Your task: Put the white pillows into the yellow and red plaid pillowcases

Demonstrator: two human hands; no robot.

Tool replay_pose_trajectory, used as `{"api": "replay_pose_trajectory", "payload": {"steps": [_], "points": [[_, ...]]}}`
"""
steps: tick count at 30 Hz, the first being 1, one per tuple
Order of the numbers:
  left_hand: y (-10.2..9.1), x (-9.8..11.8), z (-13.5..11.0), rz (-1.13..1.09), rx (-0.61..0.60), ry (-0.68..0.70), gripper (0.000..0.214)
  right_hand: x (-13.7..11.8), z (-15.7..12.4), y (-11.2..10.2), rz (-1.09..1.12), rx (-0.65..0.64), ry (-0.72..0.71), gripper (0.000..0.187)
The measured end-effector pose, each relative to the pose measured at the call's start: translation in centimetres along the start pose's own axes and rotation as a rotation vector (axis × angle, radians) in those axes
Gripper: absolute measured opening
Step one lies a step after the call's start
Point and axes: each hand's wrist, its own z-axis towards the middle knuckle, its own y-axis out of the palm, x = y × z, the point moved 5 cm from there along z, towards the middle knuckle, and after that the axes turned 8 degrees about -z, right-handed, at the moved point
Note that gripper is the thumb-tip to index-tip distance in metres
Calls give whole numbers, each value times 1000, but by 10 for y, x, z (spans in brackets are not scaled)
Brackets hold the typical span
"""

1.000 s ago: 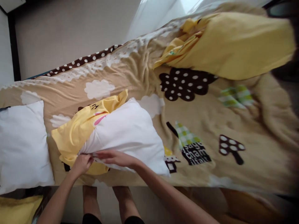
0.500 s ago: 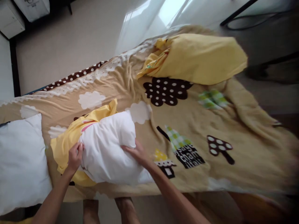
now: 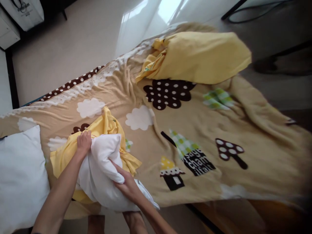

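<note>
A white pillow (image 3: 102,191) lies bunched and folded at the bed's near edge, partly over a crumpled yellow pillowcase (image 3: 64,156). My left hand (image 3: 84,142) is closed on the pillowcase cloth where it meets the pillow's far left edge; its fingertips are partly hidden. On the pillow's right side, my right hand (image 3: 128,185) grips a fold, thumb on top and fingers underneath. Yellow cloth shows to the left of the pillow, beyond it and out past its right corner.
Another white pillow (image 3: 21,178) rests at the left. A yellow-covered pillow (image 3: 192,58) lies at the far side of the patterned beige blanket (image 3: 151,146). Tiled floor (image 3: 80,39) borders the bed, with a white bag (image 3: 26,14) at upper left. My legs stand against the near edge.
My left hand has moved up and right along the pillow edge. My right hand has shifted left and down, folding the pillow inward. More yellow cloth shows on its right side.
</note>
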Motion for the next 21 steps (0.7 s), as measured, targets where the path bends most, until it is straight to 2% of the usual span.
{"api": "replay_pose_trajectory", "payload": {"steps": [3,5,7,9,12,14,16,17,18,21], "points": [[-21,2,10,-43,76,60,16,-21,20,14,23,-158,-7,61],[-36,4,15,-154,148,46,10,-30,36,24,47,-286,-7,49],[-45,7,13,-334,185,30,8,-29,54,29,64,-375,19,38],[-48,14,4,-502,183,92,10,-20,71,24,73,-379,67,33],[-44,15,-19,-652,195,186,12,-2,81,-1,112,-259,109,31],[-35,2,-33,-786,228,121,14,10,74,-24,120,-36,113,32],[-21,-12,-44,-939,222,30,13,17,59,-41,46,259,87,35],[-13,-16,-48,-997,198,6,12,16,51,-45,-11,378,62,37],[-6,-18,-52,-1034,167,-3,13,13,44,-42,-59,442,37,38],[9,-20,-68,-1046,81,4,23,-4,35,-18,-74,406,7,34]]}}
